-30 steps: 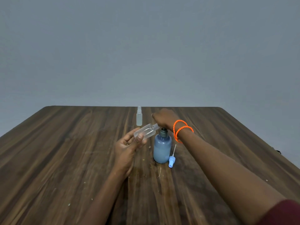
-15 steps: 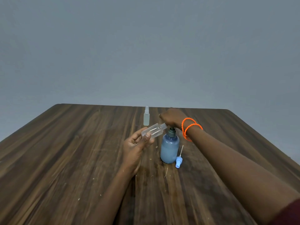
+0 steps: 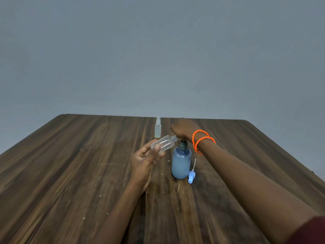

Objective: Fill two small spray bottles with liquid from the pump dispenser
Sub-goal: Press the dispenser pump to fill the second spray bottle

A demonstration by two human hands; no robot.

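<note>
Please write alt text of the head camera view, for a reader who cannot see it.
A left hand holds a clear small bottle tilted with its mouth at a blue pump dispenser, while the right hand rests on the pump top. A blue spray cap lies beside it on the wooden table; another spray bottle stands behind.

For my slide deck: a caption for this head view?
Left hand tilts clear bottle to blue dispenser; right hand presses pump.

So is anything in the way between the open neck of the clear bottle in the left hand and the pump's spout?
Nothing visible. The left hand holds the clear bottle tilted, its neck right up at the pump dispenser head. The right hand covers the head, so the spout itself is hidden.
</note>
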